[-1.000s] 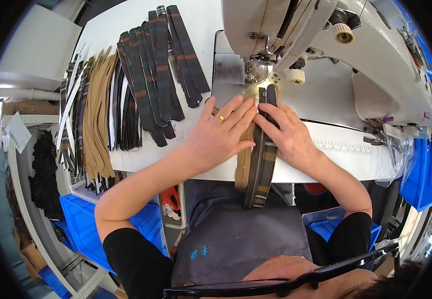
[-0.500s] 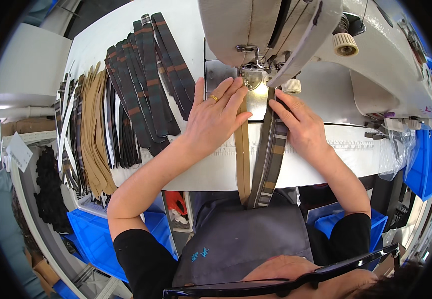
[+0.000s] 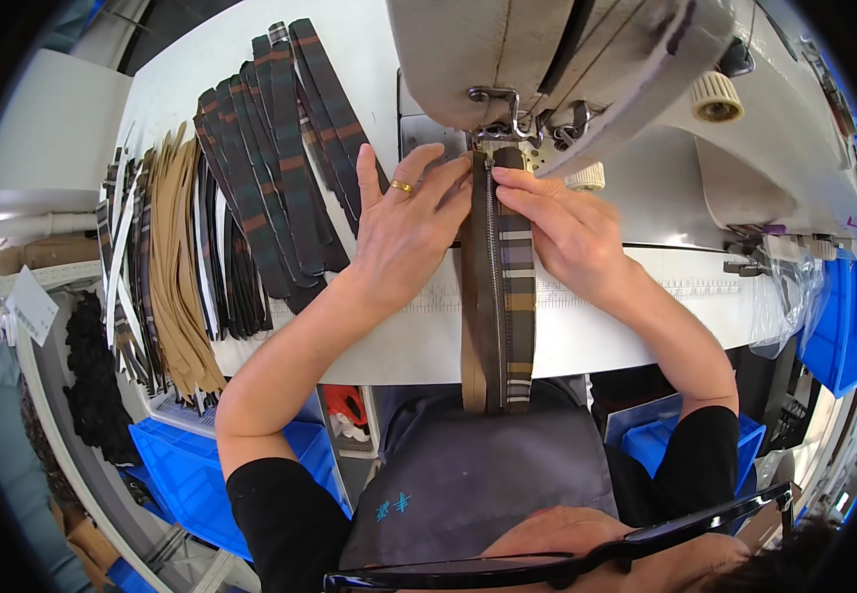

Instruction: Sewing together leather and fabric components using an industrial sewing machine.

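A dark zipper strip (image 3: 492,296) with metal teeth and a plaid band along its right side runs from the sewing machine's presser foot area down over the table's near edge. Its upper end lies on top of a tan strip (image 3: 472,371), which peeks out on the left. My right hand (image 3: 571,232) is closed, thumb and fingers pinching the zipper strip just below the needle area. With its fingers spread, my left hand (image 3: 404,232) rests beside the strip, fingertips touching its left edge. The sewing machine head (image 3: 537,69) overhangs both hands and hides the needle.
Dark plaid strips (image 3: 275,168) lie fanned out on the white table, left of the machine. Further left hang tan strips (image 3: 176,277) among black and white ones. Blue bins (image 3: 201,484) stand below the table. A clear plastic bag (image 3: 784,296) hangs at the right.
The zipper strip has moved left onto the tan strip, carried by my right hand. My left hand has shifted slightly left and down, off the tan strip's top.
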Tool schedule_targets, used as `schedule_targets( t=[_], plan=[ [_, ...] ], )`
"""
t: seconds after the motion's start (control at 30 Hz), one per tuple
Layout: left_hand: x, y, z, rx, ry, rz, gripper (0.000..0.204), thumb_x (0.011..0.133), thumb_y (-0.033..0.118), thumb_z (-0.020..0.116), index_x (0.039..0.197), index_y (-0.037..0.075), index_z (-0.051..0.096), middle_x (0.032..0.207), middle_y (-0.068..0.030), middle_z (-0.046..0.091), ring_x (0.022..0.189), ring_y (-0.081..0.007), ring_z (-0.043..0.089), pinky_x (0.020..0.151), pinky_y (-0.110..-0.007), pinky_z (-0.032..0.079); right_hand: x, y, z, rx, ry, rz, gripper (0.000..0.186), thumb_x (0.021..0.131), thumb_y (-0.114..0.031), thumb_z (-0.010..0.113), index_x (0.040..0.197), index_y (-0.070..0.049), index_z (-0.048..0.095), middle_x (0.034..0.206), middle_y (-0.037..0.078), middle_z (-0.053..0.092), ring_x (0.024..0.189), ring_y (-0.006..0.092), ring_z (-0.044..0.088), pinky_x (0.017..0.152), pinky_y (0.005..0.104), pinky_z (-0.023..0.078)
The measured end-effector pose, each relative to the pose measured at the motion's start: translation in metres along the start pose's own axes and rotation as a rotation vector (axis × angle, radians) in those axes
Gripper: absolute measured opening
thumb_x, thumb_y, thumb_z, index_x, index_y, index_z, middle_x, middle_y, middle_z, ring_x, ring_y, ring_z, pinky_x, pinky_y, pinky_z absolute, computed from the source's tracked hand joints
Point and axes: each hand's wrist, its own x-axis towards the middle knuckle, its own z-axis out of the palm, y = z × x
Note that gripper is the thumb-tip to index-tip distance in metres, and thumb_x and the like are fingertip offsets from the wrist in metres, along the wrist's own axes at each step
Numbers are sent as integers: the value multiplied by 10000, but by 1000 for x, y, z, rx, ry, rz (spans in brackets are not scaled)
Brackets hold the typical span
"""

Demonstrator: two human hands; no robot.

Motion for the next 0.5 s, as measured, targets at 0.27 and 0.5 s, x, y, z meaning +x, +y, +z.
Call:
schedule_targets(
  t=[0.27, 0.5],
  plan=[
    [-4, -4, 9, 10, 86, 16, 200, 783, 123, 651, 979, 90, 671, 1116, 31, 603, 1168, -207, 492, 1063, -618, 138, -8, 6, 9, -69, -32, -3, 305, 657, 49, 666, 957, -10, 676, 1029, 77, 700, 692, 205, 653, 605, 303, 545],
    [-1, 1, 5, -85, 76, -82, 210, 788, 110, 638, 997, 105, 650, 1100, 25, 601, 1196, -212, 479, 1069, -614, 127, -12, 6, 10, -85, -107, 17, 368, 624, 115, 631, 977, 15, 668, 1109, 106, 672, 784, 219, 674, 653, 311, 547]
  ],
)
